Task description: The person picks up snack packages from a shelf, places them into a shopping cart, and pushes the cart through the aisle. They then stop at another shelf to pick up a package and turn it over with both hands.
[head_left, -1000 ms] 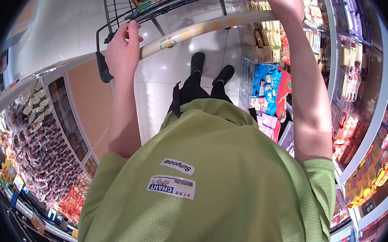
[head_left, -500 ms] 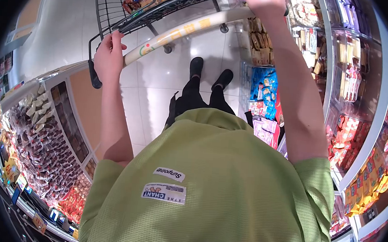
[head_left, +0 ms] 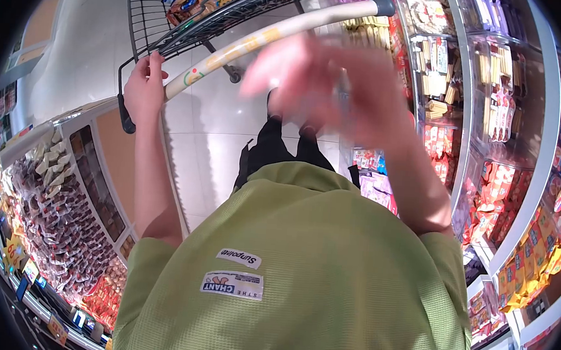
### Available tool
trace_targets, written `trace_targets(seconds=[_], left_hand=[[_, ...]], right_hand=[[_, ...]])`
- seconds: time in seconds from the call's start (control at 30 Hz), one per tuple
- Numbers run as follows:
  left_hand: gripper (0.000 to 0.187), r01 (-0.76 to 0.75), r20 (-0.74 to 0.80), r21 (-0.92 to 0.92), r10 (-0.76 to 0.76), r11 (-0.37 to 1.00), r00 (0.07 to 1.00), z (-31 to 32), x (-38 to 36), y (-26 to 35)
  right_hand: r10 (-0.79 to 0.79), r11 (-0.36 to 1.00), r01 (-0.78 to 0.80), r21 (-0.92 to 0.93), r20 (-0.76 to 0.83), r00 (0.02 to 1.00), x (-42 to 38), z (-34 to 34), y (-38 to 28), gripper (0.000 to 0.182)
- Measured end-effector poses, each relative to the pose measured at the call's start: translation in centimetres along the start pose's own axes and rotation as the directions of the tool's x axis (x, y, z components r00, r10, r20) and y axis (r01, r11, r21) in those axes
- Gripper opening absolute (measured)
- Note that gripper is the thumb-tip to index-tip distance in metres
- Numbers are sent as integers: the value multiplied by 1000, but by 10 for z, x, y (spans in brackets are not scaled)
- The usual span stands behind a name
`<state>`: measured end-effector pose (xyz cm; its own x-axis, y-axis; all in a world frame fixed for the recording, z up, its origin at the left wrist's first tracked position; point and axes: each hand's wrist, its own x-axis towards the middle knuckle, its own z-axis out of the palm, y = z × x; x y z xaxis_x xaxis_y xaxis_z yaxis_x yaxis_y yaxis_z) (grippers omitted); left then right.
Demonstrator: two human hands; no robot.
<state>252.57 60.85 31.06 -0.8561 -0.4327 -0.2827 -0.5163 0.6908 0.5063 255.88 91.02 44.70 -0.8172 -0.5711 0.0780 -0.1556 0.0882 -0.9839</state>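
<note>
My left hand (head_left: 145, 89) is closed round the left end of the cart's pale handle bar (head_left: 237, 50). Printed orange and green marks run along this bar. Beyond it, the black wire shopping cart (head_left: 150, 16) carries a pile of colourful snack packets (head_left: 192, 3). My right hand (head_left: 319, 80) is off the bar, in front of my body and nearer to me than the handle. Motion smears its fingers, so I cannot make out their shape or whether anything is in them.
Shelves of clear bins hold red snack packets (head_left: 500, 193), with yellow packets (head_left: 534, 264) farther right. To the left, a counter displays a heap of small wrapped sweets (head_left: 63, 212). Pale floor tiles (head_left: 195, 143) lie around my feet.
My right hand has let go of the handle bar and swung inward toward my body. The bar's right end now shows. My left hand keeps its hold, and the cart has shifted slightly left.
</note>
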Motion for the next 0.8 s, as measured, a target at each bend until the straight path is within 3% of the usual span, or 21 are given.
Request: trace_targets(seconds=[0.03, 0.07, 0.13, 0.17, 0.23, 0.27, 0.33, 0.47, 0.53, 0.57, 0.63, 0.8], left_hand=[[48, -28, -13, 23, 28, 999, 1000, 0, 0, 0], [48, -32, -7, 21, 32, 999, 999, 1, 1, -2], [48, -60, -25, 22, 60, 998, 998, 3, 4, -7], [47, -68, -27, 17, 69, 998, 997, 4, 5, -8], [47, -92, -35, 15, 92, 996, 995, 5, 8, -11], [47, -111, -48, 14, 111, 994, 993, 5, 8, -12], [46, -110, -54, 16, 111, 994, 992, 5, 7, -10], [46, -100, -53, 4, 100, 995, 994, 5, 7, -10], [46, -124, -55, -46, 121, 991, 991, 7, 9, -13], [46, -135, -70, -37, 132, 990, 989, 7, 7, -12], [46, -114, -56, -16, 113, 993, 992, 4, 3, -8], [47, -92, -35, 12, 92, 996, 995, 3, 5, -8]], right_hand=[[109, 974, -132, 183, 130, 986, -16, 16, -37, 14], [-384, 883, 340, 324, 80, 920, -20, 38, -22, 12], [-505, 813, 402, 420, 168, 846, -33, 56, -48, 19], [-502, 816, 402, 415, 166, 849, -37, 61, -55, 19], [-563, 656, 406, 636, 54, 825, -41, 66, -63, 32], [-562, 657, 405, 635, 55, 825, -42, 65, -64, 32], [-570, 569, 362, 739, 36, 821, -44, 63, -66, 13], [-610, 560, 408, 721, 26, 792, -37, 50, -64, 11], [-706, 612, 422, 669, 221, 673, -21, 30, -73, 13], [-705, 615, 423, 665, 223, 674, -25, 33, -73, 13], [-637, 595, 509, 623, -21, 771, -39, 47, -70, 16], [-721, 586, 627, 514, -22, 693, -40, 45, -68, 22]])
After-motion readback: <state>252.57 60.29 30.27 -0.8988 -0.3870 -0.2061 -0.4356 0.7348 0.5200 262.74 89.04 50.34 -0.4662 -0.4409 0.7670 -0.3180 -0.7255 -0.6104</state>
